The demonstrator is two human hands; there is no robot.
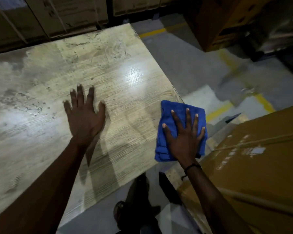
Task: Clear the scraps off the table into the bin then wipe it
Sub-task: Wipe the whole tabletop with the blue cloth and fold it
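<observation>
A worn, light wood-grain table (41, 102) fills the left and centre of the view. A folded blue cloth (167, 115) lies at the table's right edge and hangs partly past it. My right hand (184, 134) presses flat on the cloth with its fingers spread straight. My left hand (85, 115) rests flat on the bare tabletop to the left of the cloth, fingers spread, holding nothing. I see no scraps on the tabletop and no bin in view.
A large cardboard box (254, 166) stands close to the table's right side, below the cloth. More cartons (66, 14) line the far edge of the table. Grey floor with yellow lines (216, 112) lies to the right. My shoe (134, 208) shows below the table's near edge.
</observation>
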